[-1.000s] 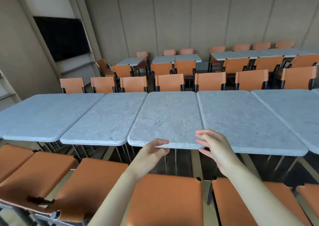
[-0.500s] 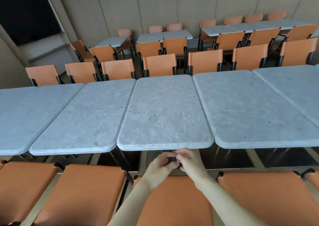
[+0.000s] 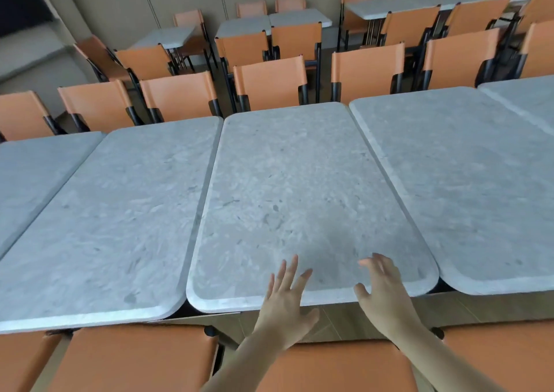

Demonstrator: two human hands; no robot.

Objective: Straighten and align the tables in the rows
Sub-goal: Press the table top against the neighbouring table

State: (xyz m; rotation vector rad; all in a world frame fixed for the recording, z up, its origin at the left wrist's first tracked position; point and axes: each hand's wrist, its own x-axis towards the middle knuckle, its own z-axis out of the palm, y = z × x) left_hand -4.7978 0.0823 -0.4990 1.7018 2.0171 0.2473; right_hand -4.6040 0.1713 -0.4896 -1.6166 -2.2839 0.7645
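Note:
A row of grey marble-topped tables runs across the view. The middle table (image 3: pixel 287 188) lies straight ahead, its near edge set back a little from the left table (image 3: pixel 114 211) and close to the right table (image 3: pixel 467 176). My left hand (image 3: pixel 286 304) is over the middle table's near edge with fingers spread and straight. My right hand (image 3: pixel 382 292) hovers over the same edge, fingers loosely extended, blurred. Neither hand holds anything. Whether the fingers touch the top I cannot tell.
Orange chair backs (image 3: pixel 141 358) stand between me and the tables along the bottom. More orange chairs (image 3: pixel 269 80) line the far side, with further table rows (image 3: pixel 293 18) behind them up to the panelled wall. A fourth table (image 3: pixel 27 176) is at far left.
My hands came apart from below the table's near edge and rose over it with fingers spread. The view has moved closer and tilted down onto the middle table.

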